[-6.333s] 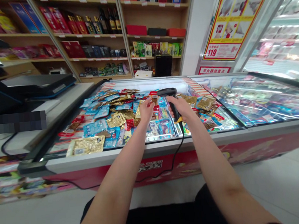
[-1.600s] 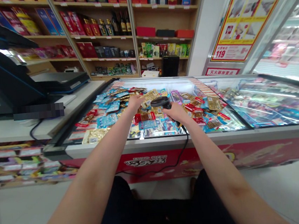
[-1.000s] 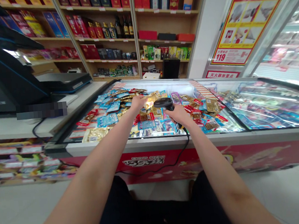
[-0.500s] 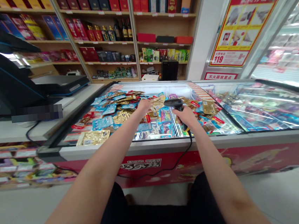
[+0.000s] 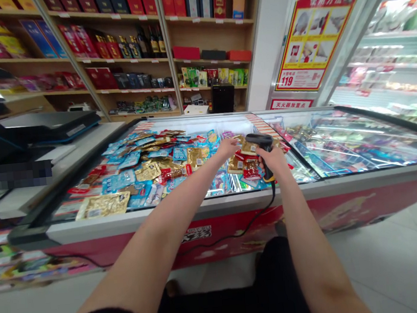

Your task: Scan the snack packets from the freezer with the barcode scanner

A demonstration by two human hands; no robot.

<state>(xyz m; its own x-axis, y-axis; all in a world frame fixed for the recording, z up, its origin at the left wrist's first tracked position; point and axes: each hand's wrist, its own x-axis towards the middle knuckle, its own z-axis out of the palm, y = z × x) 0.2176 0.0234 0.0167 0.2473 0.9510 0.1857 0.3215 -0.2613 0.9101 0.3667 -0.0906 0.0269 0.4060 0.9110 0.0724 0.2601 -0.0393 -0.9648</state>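
My right hand (image 5: 273, 159) is wrapped round the handle of a black barcode scanner (image 5: 259, 139), whose cable hangs over the freezer's front. To its left, my left hand (image 5: 228, 146) reaches over the glass top, its fingers closed near a gold packet (image 5: 249, 146); whether they pinch it is too small to tell. Gold, blue and red snack packets lie on the glass, with a red packet (image 5: 250, 169) just below the scanner. A pile of blue packets (image 5: 129, 159) and a flat gold bag (image 5: 102, 205) are on the left part.
The chest freezer's front edge (image 5: 184, 209) runs across in front of me. On the left, a counter (image 5: 61, 163) carries a scale (image 5: 52, 123). Behind stand shelves (image 5: 214, 23) of boxes and bottles. A red poster (image 5: 319, 27) is on the right.
Both hands and the scanner have moved right over the freezer. The view has shifted right, and gold and red packets now show around the scanner.
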